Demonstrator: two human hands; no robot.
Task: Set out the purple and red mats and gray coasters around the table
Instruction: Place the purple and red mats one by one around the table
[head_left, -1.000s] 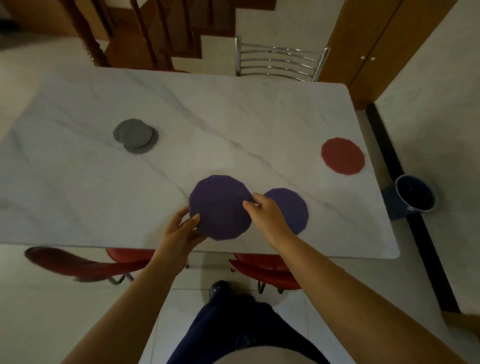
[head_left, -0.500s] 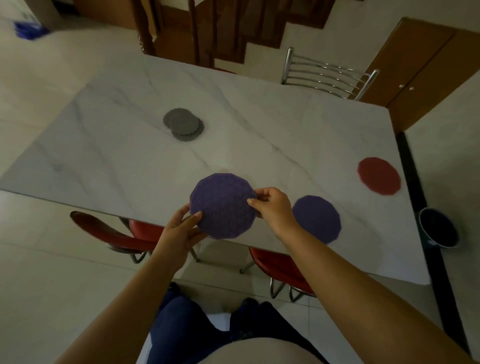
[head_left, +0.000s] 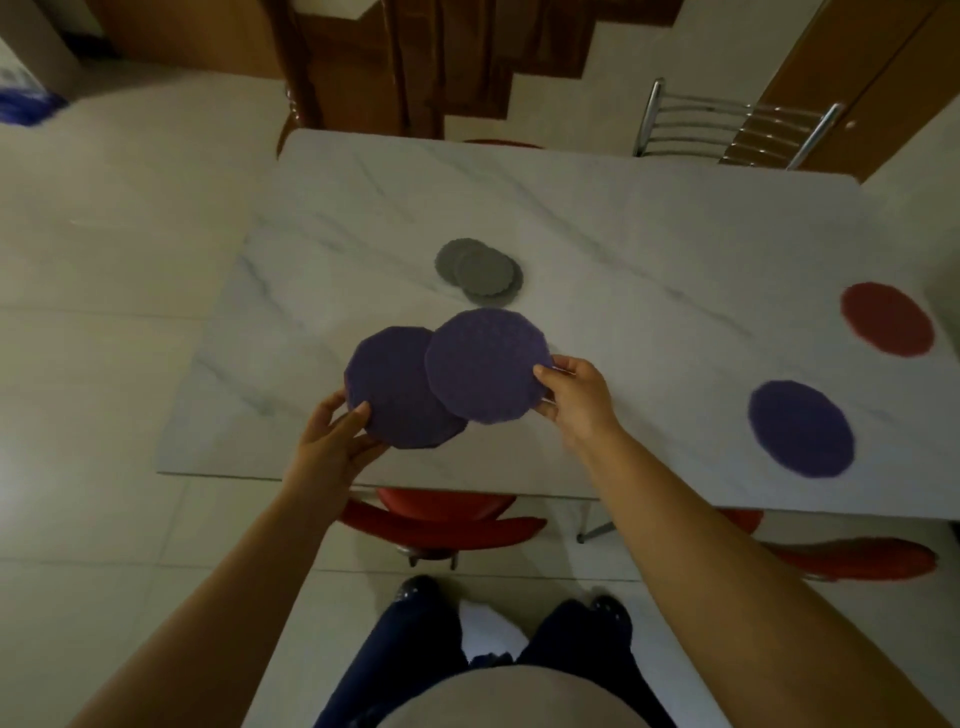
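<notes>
Two purple mats are pinched at their rims above the table's (head_left: 322, 457) near edge at frame centre: the left hand (head_left: 332, 441) grips the lower mat (head_left: 389, 395), the right hand (head_left: 576, 400) the upper mat (head_left: 485, 364) overlapping it. Held so lightly, either limp mat could sag, slip, or drag its partner askew. Both forearms reach forward, wrists level. A third purple mat (head_left: 800, 436) lies at right, the red mat (head_left: 885, 319) beyond it, gray coasters (head_left: 480, 270) stacked farther back

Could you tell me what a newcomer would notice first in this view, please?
Two overlapping purple mats, one in the left hand and one in the right hand, above the marble table. A red mat and another purple mat lie at right.
</notes>
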